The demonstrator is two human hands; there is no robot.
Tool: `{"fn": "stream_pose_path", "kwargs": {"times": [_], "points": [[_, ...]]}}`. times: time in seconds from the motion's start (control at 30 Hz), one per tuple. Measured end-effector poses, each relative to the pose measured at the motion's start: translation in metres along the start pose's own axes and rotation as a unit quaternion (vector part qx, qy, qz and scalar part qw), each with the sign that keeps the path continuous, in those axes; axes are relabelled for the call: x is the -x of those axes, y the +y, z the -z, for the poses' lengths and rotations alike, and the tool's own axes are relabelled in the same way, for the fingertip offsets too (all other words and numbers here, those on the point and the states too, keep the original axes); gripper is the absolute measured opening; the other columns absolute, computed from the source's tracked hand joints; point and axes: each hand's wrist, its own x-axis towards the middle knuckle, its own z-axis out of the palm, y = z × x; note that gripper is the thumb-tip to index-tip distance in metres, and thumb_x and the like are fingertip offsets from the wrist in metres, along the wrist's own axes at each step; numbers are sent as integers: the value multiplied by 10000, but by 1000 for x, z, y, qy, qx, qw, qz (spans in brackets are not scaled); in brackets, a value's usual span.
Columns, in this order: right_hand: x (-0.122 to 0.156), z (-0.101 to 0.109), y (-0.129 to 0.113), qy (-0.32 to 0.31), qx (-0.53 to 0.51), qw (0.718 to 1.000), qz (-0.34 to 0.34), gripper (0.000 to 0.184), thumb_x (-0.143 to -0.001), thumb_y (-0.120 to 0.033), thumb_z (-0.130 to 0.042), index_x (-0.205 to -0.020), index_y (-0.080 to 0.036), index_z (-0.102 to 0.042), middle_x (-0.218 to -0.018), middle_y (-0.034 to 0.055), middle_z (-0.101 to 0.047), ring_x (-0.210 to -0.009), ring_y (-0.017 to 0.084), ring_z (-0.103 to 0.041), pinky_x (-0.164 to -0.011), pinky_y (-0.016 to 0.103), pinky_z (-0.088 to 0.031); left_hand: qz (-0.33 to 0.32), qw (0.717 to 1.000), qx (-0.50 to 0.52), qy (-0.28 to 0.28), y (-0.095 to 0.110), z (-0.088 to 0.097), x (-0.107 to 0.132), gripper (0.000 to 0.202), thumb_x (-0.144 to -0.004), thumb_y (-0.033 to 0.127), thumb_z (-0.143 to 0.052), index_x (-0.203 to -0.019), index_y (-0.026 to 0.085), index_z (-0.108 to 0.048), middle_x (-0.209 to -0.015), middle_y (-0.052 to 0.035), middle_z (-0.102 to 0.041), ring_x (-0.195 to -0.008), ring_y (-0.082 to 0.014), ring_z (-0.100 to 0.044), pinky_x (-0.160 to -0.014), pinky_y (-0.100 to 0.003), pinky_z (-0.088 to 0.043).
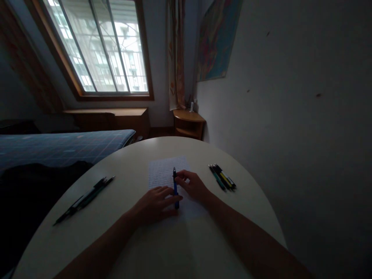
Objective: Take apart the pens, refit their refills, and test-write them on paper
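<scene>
A blue pen stands between my two hands, its tip end pointing away from me over a sheet of handwritten paper. My right hand pinches the upper part of the pen between thumb and fingertips. Lower down, my left hand has its thumb and fingers closed about the pen near its bottom end. The paper lies flat on the round white table, partly hidden by both hands and forearms.
To the right lies a row of several pens; more pens lie slanted at the left. A plaid-covered bed and dark cloth adjoin the table's left side. The wall runs along the right.
</scene>
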Motion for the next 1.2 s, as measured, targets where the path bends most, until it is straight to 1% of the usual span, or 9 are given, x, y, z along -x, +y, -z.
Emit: {"fn": "stream_pose_path", "kwargs": {"times": [0.27,0.47,0.57,0.67,0.77,0.87,1.0,1.1,1.2], "points": [[-1,0,-1,0,-2,1000,-5,187,-878,-331,-601,-977,-192,-679,-806,15,-702,-709,138,-604,-642,259,-438,-3,1000,-3,-8,0,3,-2,300,-946,369,-510,-1221,270,-580,-1047,-74,-624,-888,-190,-609,-762,-337,-523],[0,-1,5,18,20,1000,-7,176,-875,-357,-609,-910,-186,-629,-810,22,-688,-719,143,-603,-663,271,-445,5,1000,2,-1,2,4,-2,340,-932,362,-538,-1259,270,-554,-1053,-78,-631,-886,-193,-618,-760,-345,-529],[1,-2,5,31,19,999,16,181,-889,-306,-580,-1034,-200,-569,-867,24,-688,-739,141,-612,-674,270,-459,6,1000,4,2,3,5,-2,378,-928,377,-538,-1287,260,-531,-1063,-87,-631,-909,-210,-621,-765,-366,-537],[2,-2,3,-16,16,998,52,301,-918,-164,-448,-1198,-239,-532,-1073,45,-690,-836,133,-635,-697,261,-472,6,1000,4,-4,4,6,-2,405,-924,386,-538,-1311,269,-509,-1084,-92,-634,-945,-229,-624,-787,-393,-538],[1,-2,4,-14,43,997,60,285,-905,-164,-487,-1159,-249,-587,-1093,39,-683,-875,139,-638,-723,260,-481,2,1000,20,-5,4,7,-2,500,-912,397,-550,-1381,262,-437,-1133,-104,-639,-994,-245,-625,-827,-412,-534],[-1,0,8,16,72,997,35,230,-907,-210,-533,-1128,-223,-596,-989,41,-682,-847,148,-626,-742,270,-479,44,997,53,32,1,7,1,493,-929,315,-478,-1405,227,-383,-1187,-114,-640,-1047,-244,-624,-874,-413,-527],[-1,1,10,29,126,991,27,210,-957,-249,-464,-1124,-206,-583,-997,60,-661,-891,165,-603,-815,301,-449,159,978,64,117,-7,5,5,418,-928,232,-413,-1345,214,-416,-1146,-100,-666,-1016,-218,-650,-889,-393,-531],[0,2,4,43,145,989,-2,203,-962,-257,-439,-1109,-190,-563,-924,54,-653,-803,160,-592,-749,284,-435,206,971,48,111,-13,-1,6,443,-915,249,-456,-1353,213,-403,-1162,-90,-663,-1046,-216,-640,-931,-404,-517],[2,3,-5,28,143,989,-14,175,-915,-249,-502,-1071,-188,-555,-831,21,-631,-711,146,-570,-672,255,-414,231,970,22,76,-18,-8,8,480,-895,257,-475,-1366,185,-419,-1338,-116,-573,-1237,-238,-535,-1059,-436,-430]]}}
